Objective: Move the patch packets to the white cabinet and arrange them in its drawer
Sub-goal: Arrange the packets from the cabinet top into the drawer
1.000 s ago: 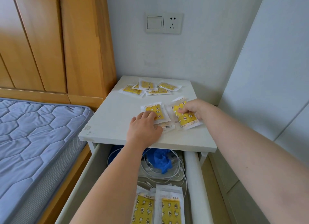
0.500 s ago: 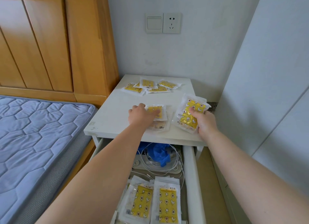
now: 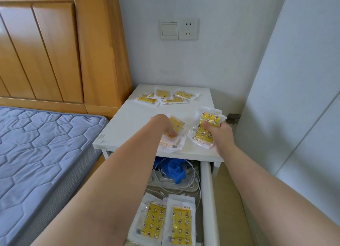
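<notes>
The patch packets are clear sachets with yellow printed fronts. My right hand (image 3: 219,133) grips a small stack of them (image 3: 207,130), lifted just above the white cabinet top (image 3: 128,124) near its right front edge. On the same top, my left hand (image 3: 162,125) curls its fingers onto another small pile (image 3: 176,135). Several more packets (image 3: 166,97) lie scattered at the back of the top. The cabinet's drawer (image 3: 208,199) stands open below, with two stacks of packets (image 3: 165,223) side by side at its front.
Deeper in the drawer lie a blue glove-like bundle (image 3: 174,169), white cables and a power strip (image 3: 176,186). A blue mattress (image 3: 36,154) and wooden headboard (image 3: 55,49) stand to the left, and a white wall panel (image 3: 294,98) is close on the right.
My right hand has picked its packets up off the cabinet top and holds them raised. My left hand has stayed on its pile, its fingers curling in.
</notes>
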{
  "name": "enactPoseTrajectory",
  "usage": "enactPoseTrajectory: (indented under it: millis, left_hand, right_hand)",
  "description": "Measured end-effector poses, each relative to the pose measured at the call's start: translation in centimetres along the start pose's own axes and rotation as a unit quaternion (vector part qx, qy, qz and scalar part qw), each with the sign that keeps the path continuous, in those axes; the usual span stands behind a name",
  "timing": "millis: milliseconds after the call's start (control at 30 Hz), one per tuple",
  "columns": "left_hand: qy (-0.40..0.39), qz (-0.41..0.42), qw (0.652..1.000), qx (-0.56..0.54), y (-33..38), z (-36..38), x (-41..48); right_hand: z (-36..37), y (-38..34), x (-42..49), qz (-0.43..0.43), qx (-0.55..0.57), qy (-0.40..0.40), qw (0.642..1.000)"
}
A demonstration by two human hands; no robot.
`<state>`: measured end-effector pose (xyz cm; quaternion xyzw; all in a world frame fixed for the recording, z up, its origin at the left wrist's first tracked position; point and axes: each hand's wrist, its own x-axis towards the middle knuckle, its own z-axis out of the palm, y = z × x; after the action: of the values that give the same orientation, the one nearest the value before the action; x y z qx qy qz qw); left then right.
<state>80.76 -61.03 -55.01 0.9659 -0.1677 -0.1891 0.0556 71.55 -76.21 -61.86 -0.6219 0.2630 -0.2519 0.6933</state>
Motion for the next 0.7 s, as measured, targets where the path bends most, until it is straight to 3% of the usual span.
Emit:
enactPoseTrajectory:
  millis: [100,433,600,700]
  left_hand:
    - [-0.038,0.02,0.999,0.03,0.6,-0.5,-1.1]
    - [-0.031,0.028,0.999,0.005,1.2,0.3,-1.6]
    - [0.011,0.016,0.99,-0.138,0.4,2.0,-1.8]
    - [0.034,0.011,0.962,-0.27,-0.9,3.2,-2.3]
  right_hand:
    - [-0.1,0.0,0.1,-0.002,-0.009,-0.002,1.0]
    - [0.4,-0.1,-0.8,-0.027,-0.068,0.025,0.997]
    - [0.7,-0.3,-2.0,-0.053,-0.095,0.049,0.993]
    - [0.9,-0.6,-3.4,-0.053,-0.115,0.043,0.991]
